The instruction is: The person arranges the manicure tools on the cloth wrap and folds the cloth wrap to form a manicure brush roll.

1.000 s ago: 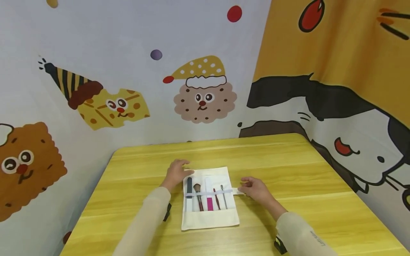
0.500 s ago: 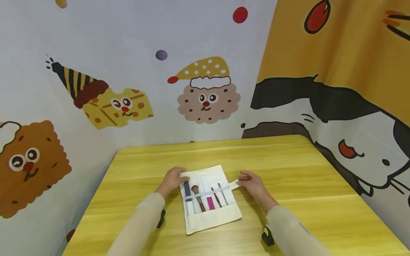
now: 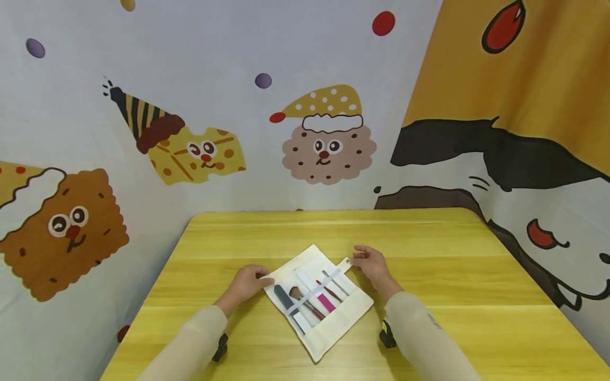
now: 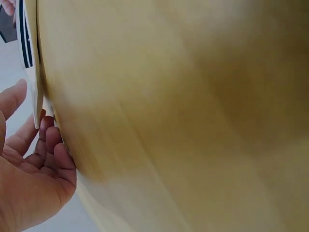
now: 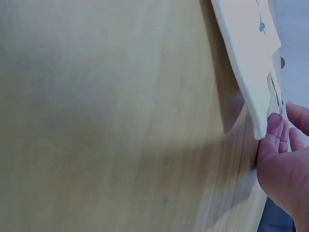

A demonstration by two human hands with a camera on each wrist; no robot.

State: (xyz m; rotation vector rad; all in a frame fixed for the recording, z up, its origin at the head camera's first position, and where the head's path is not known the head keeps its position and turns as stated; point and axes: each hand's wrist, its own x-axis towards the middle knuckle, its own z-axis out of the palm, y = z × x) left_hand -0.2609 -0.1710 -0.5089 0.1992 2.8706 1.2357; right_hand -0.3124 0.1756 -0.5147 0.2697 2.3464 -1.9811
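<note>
A cream cloth tool roll (image 3: 344, 324) lies unrolled and turned cornerwise on the table. Under its elastic band (image 3: 314, 292) sit a dark-and-white file (image 3: 285, 297), a makeup brush (image 3: 312, 308), a white-and-pink file (image 3: 326, 302), a thin red tool (image 3: 329, 290) and a slim metal-tipped tool (image 3: 335, 282). My left hand (image 3: 245, 286) holds the left corner, fingers curled beneath it and thumb above. My right hand (image 3: 373, 263) is at the snap tab (image 3: 347, 262) on the upper right edge. Its thumb and fingers stand apart in the right wrist view.
The yellow wood-grain table (image 3: 229, 238) extends around the roll on all sides. Behind it hangs a cartoon-printed curtain (image 3: 267, 185). A dark wrist camera sits beneath each sleeve.
The tool roll has turned counterclockwise, its left corner coming nearer. My left hand has moved toward me with that corner, while my right hand has shifted slightly away. The head view has swung left.
</note>
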